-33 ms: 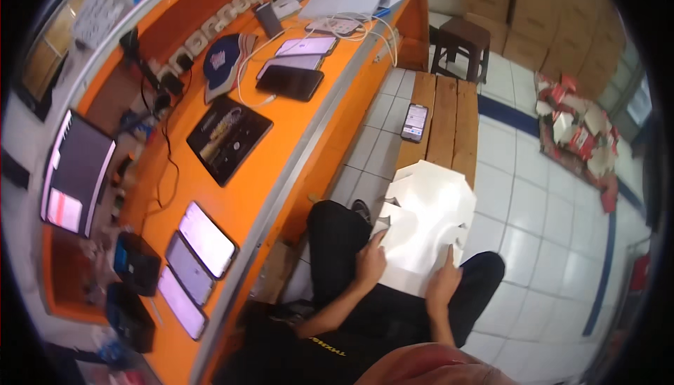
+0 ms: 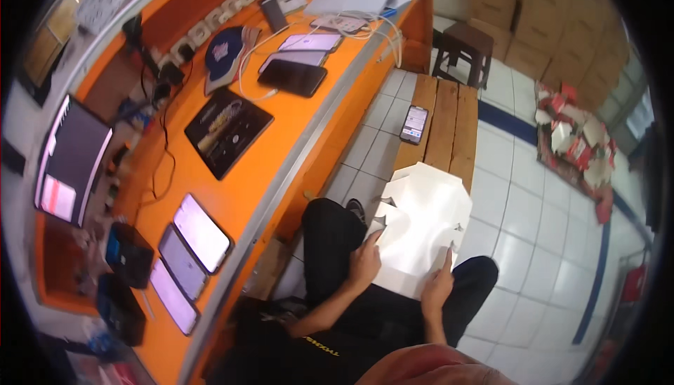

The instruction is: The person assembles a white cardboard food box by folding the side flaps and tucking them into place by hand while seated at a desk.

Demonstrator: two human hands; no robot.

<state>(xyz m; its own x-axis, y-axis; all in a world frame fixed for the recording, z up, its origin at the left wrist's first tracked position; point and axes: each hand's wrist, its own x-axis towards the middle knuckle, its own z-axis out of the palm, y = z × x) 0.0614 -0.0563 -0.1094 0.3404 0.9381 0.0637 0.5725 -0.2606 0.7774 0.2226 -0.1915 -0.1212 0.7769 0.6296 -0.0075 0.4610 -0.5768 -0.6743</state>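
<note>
A flat white cardboard box blank with angled corners and notched side flaps lies across my lap, its far end over the wooden bench. My left hand grips its left edge, the index finger stretched along a small raised flap. At the right edge, my right hand holds the blank near another notched flap, index finger pointing up along it. Both thumbs and the undersides of the fingers are partly hidden. Glare washes out the middle of the card.
Ahead, a smartphone lies on the wooden bench. Left stands an orange counter with several phones, a black tablet, a blue cap and cables. A dark stool, stacked cartons and crumpled red-and-white cardboard stand farther off.
The whole view has shifted slightly. Both hands keep their hold on the cardboard blank, which looks nearly the same.
</note>
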